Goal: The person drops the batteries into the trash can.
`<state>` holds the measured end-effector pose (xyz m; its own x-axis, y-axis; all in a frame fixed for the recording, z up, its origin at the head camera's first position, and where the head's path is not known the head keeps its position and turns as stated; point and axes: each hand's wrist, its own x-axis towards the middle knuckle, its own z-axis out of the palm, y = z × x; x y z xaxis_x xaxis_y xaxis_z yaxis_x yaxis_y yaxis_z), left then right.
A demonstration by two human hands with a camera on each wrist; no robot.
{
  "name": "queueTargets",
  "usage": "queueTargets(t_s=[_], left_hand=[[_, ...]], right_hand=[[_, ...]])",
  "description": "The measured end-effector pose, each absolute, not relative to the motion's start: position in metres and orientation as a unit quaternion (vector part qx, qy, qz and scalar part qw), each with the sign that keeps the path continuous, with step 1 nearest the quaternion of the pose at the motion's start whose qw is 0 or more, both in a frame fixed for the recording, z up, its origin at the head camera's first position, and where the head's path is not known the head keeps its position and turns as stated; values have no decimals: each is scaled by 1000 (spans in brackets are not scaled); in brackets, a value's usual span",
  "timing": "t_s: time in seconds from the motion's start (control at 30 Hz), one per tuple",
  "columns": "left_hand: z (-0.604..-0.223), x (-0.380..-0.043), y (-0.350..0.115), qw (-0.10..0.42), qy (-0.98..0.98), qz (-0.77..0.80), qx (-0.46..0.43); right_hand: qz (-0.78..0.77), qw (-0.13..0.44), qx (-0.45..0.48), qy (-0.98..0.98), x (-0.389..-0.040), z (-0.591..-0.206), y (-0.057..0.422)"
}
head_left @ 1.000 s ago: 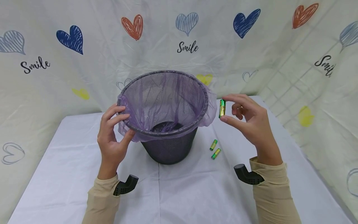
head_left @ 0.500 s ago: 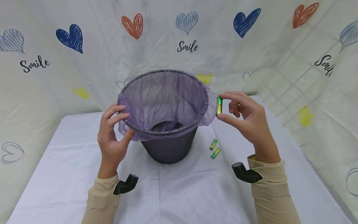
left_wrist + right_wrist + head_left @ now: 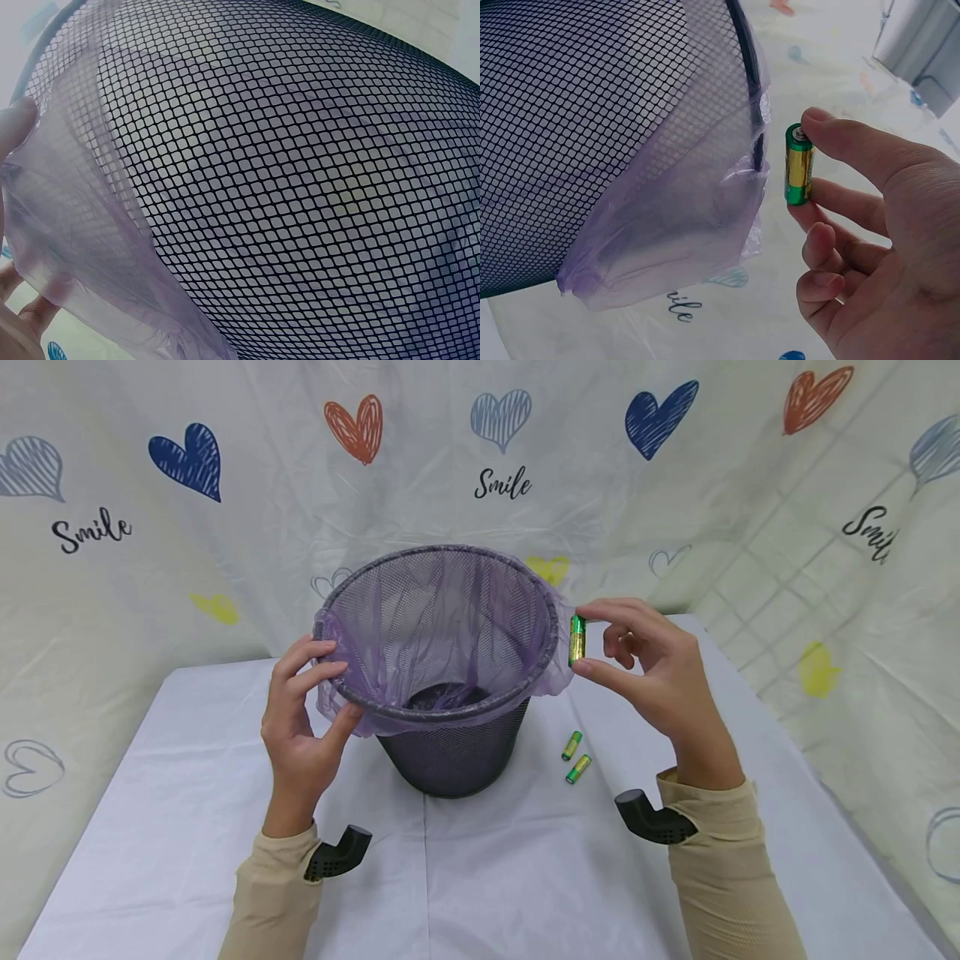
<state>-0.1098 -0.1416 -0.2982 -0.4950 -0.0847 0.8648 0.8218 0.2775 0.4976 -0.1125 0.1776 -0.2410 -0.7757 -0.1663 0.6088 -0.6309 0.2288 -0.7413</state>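
A black mesh waste bin (image 3: 457, 760), lined with a thin purple plastic bag (image 3: 442, 602) folded over its rim, stands on the table. My left hand (image 3: 303, 727) grips the bin's left rim through the bag, fingers over the inside and thumb at the front. Between the thumb and forefinger of my right hand (image 3: 652, 668) a green and gold battery (image 3: 577, 640) is pinched upright, just right of the rim. The right wrist view shows this battery (image 3: 799, 165) beside the bag's overhang, other fingers curled back. Two similar batteries, one (image 3: 572, 745) behind the other (image 3: 578, 768), lie on the table.
A white cloth covers the table (image 3: 495, 877). Behind it hangs a pale curtain (image 3: 420, 502) printed with hearts and "Smile". Each sleeve carries a black wrist camera mount, one on the left (image 3: 337, 853) and one on the right (image 3: 656, 818).
My right hand has moved left with the battery and slightly up, closer to the bin's rim. The left hand, the bin and the two batteries on the table stay in place.
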Motion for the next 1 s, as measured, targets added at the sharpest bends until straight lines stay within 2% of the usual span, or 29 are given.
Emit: queueTargets(t_s=[1.0], left_hand=[[-299, -111, -141, 426, -669, -544, -276]], right_hand=[[535, 201, 275, -773, -116, -234, 164]])
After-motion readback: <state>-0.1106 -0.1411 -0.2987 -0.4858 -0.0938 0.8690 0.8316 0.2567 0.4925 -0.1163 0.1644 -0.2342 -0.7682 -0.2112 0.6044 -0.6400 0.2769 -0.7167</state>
